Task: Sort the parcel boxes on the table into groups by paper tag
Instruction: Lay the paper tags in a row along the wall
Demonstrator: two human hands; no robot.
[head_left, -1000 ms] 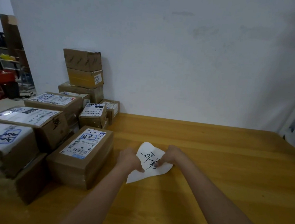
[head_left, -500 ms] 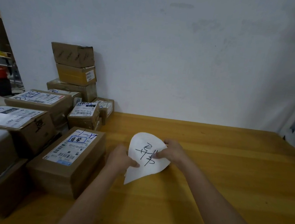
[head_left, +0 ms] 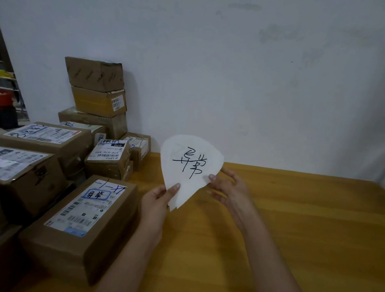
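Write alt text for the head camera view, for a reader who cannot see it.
The left hand and the right hand hold up a white rounded paper tag with black handwritten characters above a yellow wooden table. Many brown cardboard parcel boxes with white printed labels crowd the table's left side, some stacked against the pale wall.

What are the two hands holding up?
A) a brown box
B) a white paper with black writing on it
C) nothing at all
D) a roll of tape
B: the left hand and the right hand each pinch an edge of the white paper, which has black handwriting across it.
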